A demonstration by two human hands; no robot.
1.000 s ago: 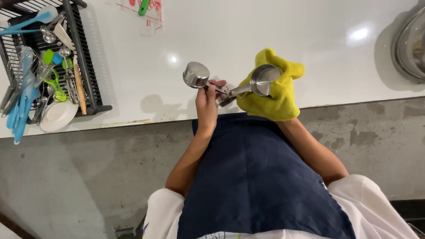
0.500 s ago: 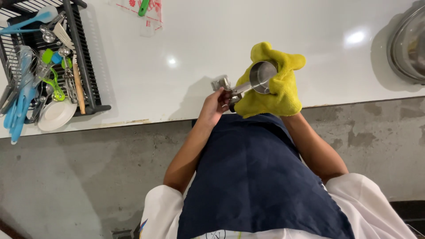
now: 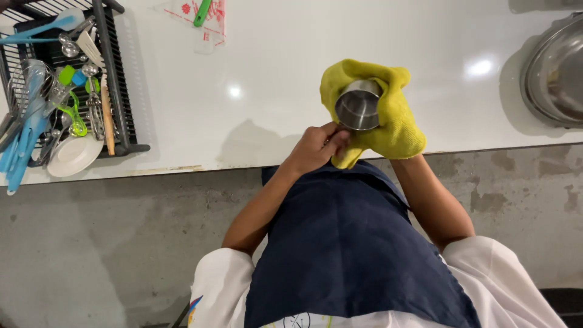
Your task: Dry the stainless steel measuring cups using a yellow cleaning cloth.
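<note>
My right hand (image 3: 398, 130) is wrapped in a yellow cloth (image 3: 395, 97) and cups a small steel measuring cup (image 3: 358, 106), its open mouth facing me. Only the cloth shows over that hand. My left hand (image 3: 313, 149) is closed just left of and below the cup, pinching the cup's handle end, which its fingers hide. Both hands are held over the near edge of the white counter (image 3: 273, 54), in front of my dark blue apron (image 3: 346, 243).
A black dish rack (image 3: 112, 79) at the far left holds several utensils, blue spatulas and a white saucer (image 3: 73, 157). A large steel bowl (image 3: 555, 73) sits at the right edge. A plastic sheet with a green-handled tool (image 3: 203, 12) lies at the counter's back.
A second steel cup that stuck out to the left has swung in and is no longer visible. My left hand moved right, up against the cloth. The cloth-wrapped cup now faces me more squarely.
</note>
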